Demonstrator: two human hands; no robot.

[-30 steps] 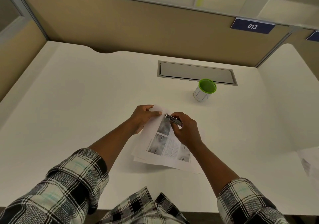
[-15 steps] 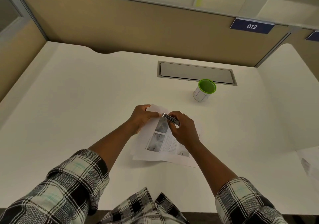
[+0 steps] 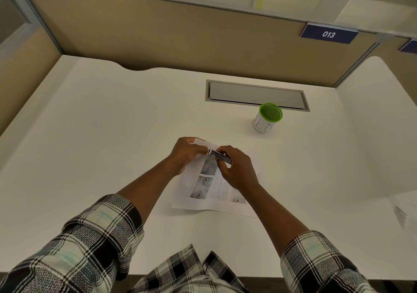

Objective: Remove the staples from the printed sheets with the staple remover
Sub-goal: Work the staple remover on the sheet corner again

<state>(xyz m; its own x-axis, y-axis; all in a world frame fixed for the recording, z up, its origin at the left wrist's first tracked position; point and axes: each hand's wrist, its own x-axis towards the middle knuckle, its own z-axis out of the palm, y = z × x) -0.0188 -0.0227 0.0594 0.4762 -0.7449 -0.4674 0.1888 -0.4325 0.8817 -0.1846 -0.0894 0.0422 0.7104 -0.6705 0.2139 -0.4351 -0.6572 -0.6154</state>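
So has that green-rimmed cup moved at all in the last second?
No. The cup sits in the same spot beside the grey hatch.

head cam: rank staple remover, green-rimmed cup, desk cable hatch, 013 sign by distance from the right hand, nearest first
1. staple remover: gripped in the right hand, over the top corner of the printed sheets.
2. green-rimmed cup: on the desk, beyond the hand and slightly right.
3. desk cable hatch: just behind the cup.
4. 013 sign: up on the partition, far right.

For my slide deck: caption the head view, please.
Right hand works a staple remover at the corner of printed sheets pinched by the left hand.
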